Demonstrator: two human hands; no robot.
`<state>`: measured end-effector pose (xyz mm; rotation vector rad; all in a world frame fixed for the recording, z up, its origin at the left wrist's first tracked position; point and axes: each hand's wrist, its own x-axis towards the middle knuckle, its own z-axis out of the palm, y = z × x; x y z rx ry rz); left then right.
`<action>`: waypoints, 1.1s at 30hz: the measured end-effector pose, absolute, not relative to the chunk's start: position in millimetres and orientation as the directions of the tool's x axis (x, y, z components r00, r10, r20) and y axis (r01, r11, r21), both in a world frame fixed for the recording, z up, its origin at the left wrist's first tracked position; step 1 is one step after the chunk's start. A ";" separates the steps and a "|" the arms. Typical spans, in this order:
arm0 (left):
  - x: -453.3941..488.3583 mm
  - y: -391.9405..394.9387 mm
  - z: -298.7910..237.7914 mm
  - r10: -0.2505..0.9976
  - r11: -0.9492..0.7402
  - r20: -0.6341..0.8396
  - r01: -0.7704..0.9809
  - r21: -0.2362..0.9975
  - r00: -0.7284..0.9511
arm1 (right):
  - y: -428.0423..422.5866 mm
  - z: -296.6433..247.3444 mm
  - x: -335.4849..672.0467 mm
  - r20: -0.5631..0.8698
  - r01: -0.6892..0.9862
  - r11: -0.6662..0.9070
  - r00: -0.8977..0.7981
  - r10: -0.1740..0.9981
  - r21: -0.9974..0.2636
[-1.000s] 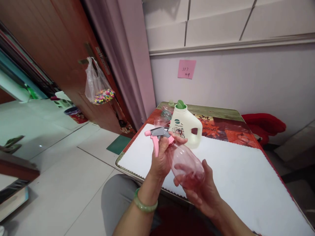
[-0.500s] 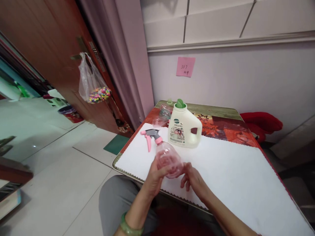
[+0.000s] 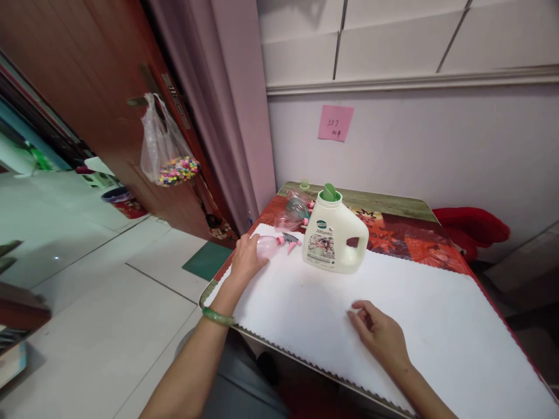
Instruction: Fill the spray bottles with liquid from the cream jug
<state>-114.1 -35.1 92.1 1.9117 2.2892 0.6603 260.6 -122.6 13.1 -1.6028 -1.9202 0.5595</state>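
My left hand [image 3: 247, 256] is wrapped round the base of a pink spray bottle [image 3: 268, 247] at the left side of the table. The bottle lies on its side, its grey and pink trigger head pointing right toward a cream detergent jug [image 3: 334, 241]. That jug stands upright with a green piece in its open mouth. Over the white mat [image 3: 305, 308], my right hand [image 3: 379, 331] holds nothing, its fingers loosely curled and apart. Behind the pink bottle lie more clear spray bottles [image 3: 292, 218], partly hidden by the jug.
A small pale green cap [image 3: 304, 184] sits at the table's back left corner. A pink note [image 3: 335, 123] is stuck to the wall. To the left, a plastic bag [image 3: 170, 157] of colourful bits hangs from the door handle. Something red [image 3: 476, 224] lies beyond the table's right side.
The pink spray bottle has gone from upright before me to lying at the table's left, carried by my left hand. My right hand has come off it and moved right.
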 end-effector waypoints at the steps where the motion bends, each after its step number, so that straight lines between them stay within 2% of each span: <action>1: -114.4 -26.4 89.0 0.960 0.102 0.202 0.915 0.390 -0.194 | -122.9 13.4 259.7 0.169 0.742 0.202 -0.121 0.978 -0.639; 11: -131.1 44.1 65.6 0.959 -0.011 0.244 0.840 0.543 -0.145 | -121.2 10.3 258.6 0.161 0.776 0.208 -0.139 0.977 -0.595; 18: -130.9 81.7 61.6 0.963 -0.088 0.255 0.794 0.602 -0.086 | -118.5 8.5 257.9 0.167 0.759 0.227 -0.157 0.973 -0.610; 27: -112.0 108.1 46.7 0.954 -0.065 0.264 0.759 0.647 -0.143 | -120.0 12.4 254.0 0.176 0.764 0.217 -0.137 0.975 -0.607; 33: -88.7 98.2 53.0 0.944 -0.021 0.263 0.762 0.648 -0.198 | -119.2 12.1 255.0 0.184 0.754 0.226 -0.140 0.973 -0.617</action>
